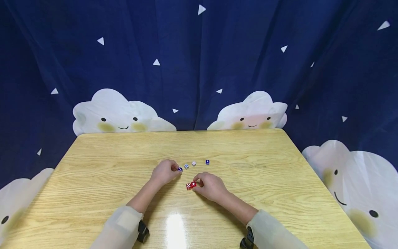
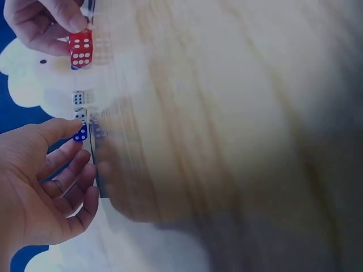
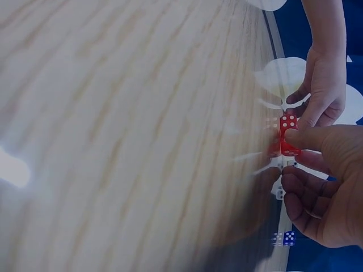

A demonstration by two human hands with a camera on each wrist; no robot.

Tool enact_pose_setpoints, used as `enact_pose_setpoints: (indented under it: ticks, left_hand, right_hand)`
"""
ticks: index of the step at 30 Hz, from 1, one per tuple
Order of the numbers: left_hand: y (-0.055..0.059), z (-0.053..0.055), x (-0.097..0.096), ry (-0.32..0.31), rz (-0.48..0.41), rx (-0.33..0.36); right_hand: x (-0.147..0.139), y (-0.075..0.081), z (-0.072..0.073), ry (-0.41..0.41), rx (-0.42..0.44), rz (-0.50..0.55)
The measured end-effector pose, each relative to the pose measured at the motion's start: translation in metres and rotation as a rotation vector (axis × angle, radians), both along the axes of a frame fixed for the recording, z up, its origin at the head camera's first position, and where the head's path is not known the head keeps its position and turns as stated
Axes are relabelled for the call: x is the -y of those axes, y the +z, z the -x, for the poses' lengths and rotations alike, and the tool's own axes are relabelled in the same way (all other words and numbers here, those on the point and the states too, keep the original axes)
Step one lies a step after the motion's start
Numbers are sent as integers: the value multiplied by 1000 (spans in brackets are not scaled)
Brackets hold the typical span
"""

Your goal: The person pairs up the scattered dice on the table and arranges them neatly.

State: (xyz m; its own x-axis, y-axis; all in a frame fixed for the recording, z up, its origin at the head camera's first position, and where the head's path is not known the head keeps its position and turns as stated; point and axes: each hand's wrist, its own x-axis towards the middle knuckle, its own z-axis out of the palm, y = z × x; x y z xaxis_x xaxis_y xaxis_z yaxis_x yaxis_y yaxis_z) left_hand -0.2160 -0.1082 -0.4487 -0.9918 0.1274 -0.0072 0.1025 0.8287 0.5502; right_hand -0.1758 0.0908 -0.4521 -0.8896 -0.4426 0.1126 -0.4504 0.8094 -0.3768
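My left hand (image 1: 164,172) pinches a blue die (image 1: 180,169) between thumb and fingertips, close over the table. In the left wrist view this die (image 2: 80,134) sits at the tip of the thumb, the other fingers loosely curled. Nearer to me, my right hand (image 1: 211,186) pinches a red die (image 1: 193,184) from its right side. A second red die (image 1: 188,186) stands right beside it on the left, also seen as a red die (image 3: 288,121) in the right wrist view. Two white dice (image 1: 186,166) lie just right of the left hand.
Another blue die (image 1: 207,162) lies on the wooden table (image 1: 248,148), right of the far white die (image 1: 193,163). Behind the table's far edge hangs a dark blue curtain (image 1: 174,41) with clouds and white triangles. Light reflects off the tabletop near me.
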Motion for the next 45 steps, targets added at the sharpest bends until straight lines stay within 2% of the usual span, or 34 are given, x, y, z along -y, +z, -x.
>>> enact_pose_setpoints:
  ticks: [34,45]
  left_hand:
    - [6,-19,-5,-57,-17,9]
    - [3,-19,-9,-83,-18,3]
  right_hand:
    - [-3,-1,0,-3,6,-6]
    - [-3,0,0,6,9,0]
